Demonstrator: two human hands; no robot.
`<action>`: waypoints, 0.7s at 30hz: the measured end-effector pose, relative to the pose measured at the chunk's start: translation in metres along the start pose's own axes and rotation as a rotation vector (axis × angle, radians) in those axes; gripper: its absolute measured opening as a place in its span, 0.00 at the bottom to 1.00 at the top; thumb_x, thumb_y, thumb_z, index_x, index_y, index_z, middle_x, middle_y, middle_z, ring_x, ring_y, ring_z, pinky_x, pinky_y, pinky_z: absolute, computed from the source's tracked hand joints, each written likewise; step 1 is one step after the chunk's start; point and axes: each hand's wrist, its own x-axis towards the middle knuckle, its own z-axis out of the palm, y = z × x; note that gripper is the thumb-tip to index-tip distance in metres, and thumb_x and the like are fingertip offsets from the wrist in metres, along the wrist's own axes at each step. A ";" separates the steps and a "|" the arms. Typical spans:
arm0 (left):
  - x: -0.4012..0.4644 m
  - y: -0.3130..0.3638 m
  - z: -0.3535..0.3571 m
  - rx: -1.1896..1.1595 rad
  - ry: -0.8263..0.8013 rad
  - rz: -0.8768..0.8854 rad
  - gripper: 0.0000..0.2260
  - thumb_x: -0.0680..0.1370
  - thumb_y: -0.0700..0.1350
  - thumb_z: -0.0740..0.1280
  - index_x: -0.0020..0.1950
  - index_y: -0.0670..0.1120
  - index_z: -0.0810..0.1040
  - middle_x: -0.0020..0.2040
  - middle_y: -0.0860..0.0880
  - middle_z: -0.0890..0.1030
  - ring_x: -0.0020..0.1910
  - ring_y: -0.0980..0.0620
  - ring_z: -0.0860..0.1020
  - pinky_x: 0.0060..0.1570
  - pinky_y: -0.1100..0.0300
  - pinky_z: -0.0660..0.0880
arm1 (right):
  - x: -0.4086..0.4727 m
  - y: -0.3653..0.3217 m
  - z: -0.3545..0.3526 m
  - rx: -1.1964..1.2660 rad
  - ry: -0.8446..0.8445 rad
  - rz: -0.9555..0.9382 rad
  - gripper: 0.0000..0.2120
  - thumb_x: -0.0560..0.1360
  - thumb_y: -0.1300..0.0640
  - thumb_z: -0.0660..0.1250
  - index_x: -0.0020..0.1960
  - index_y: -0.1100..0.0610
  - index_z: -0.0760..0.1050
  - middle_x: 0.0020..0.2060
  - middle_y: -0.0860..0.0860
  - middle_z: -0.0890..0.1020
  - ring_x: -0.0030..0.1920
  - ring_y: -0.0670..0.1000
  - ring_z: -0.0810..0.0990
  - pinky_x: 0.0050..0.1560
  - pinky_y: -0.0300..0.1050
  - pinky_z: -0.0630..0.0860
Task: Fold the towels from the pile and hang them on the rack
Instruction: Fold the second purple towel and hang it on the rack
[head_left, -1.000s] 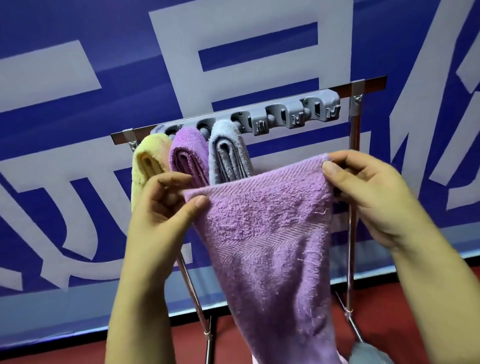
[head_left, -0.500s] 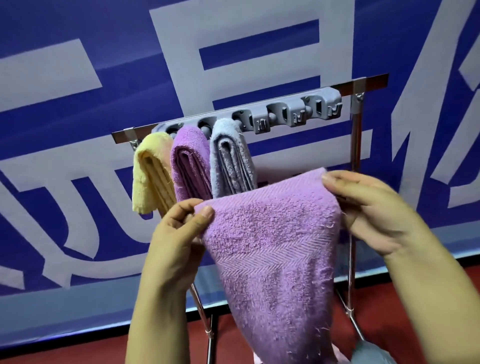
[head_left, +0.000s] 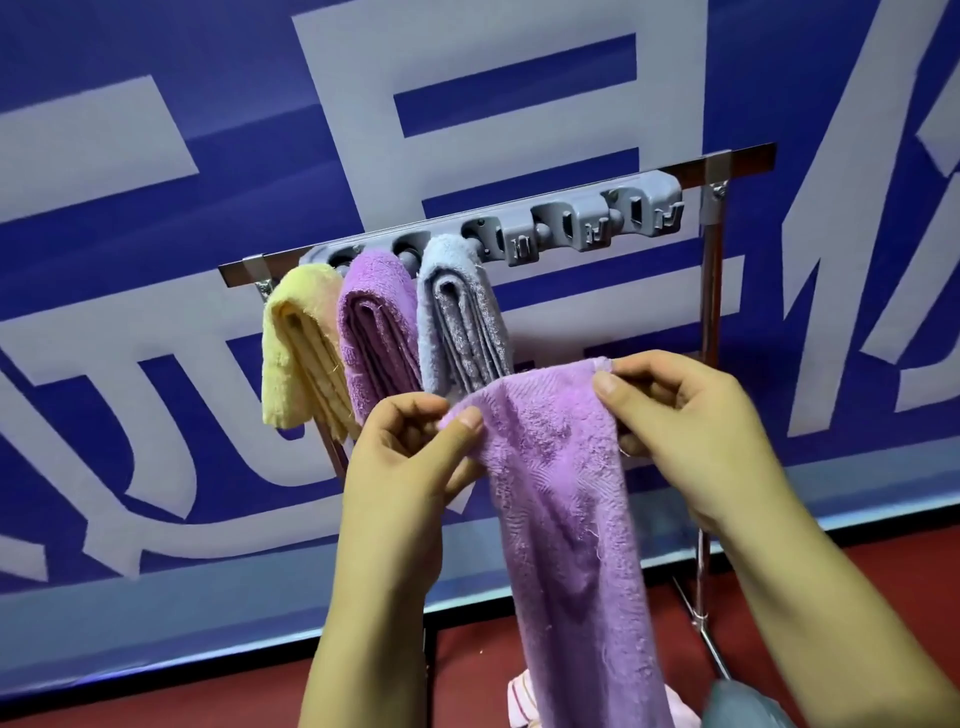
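a lilac terry towel (head_left: 561, 499) hangs long and narrow, its top edge pinched between the fingers of both hands. above the fingertips, yellow (head_left: 296, 353), purple (head_left: 376, 332) and grey (head_left: 460, 317) folded towels hang on the rack (head_left: 587, 218).

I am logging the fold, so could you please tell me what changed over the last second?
Both hands, left and right, drew together, narrowing the hanging purple terry towel each pinches by a top corner. The three folded towels on the grey rack stayed put.
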 end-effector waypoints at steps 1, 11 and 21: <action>-0.002 0.001 0.003 0.018 -0.006 0.016 0.07 0.74 0.32 0.68 0.45 0.43 0.73 0.35 0.48 0.74 0.31 0.57 0.77 0.31 0.65 0.77 | -0.002 -0.001 0.002 -0.031 -0.008 -0.030 0.07 0.71 0.60 0.70 0.38 0.50 0.79 0.29 0.44 0.82 0.33 0.44 0.77 0.38 0.41 0.78; -0.015 0.006 0.009 0.197 -0.095 0.159 0.08 0.68 0.39 0.73 0.39 0.50 0.77 0.37 0.49 0.78 0.37 0.50 0.77 0.50 0.44 0.80 | -0.021 -0.012 0.013 -0.264 -0.113 -0.252 0.07 0.68 0.58 0.73 0.42 0.47 0.82 0.39 0.45 0.81 0.42 0.41 0.79 0.42 0.33 0.76; -0.021 0.009 0.013 0.265 -0.114 0.198 0.07 0.67 0.43 0.72 0.39 0.53 0.78 0.40 0.49 0.82 0.42 0.46 0.82 0.53 0.44 0.79 | -0.026 -0.018 0.015 -0.260 -0.144 -0.292 0.08 0.68 0.59 0.74 0.46 0.49 0.84 0.38 0.47 0.80 0.42 0.43 0.78 0.41 0.29 0.72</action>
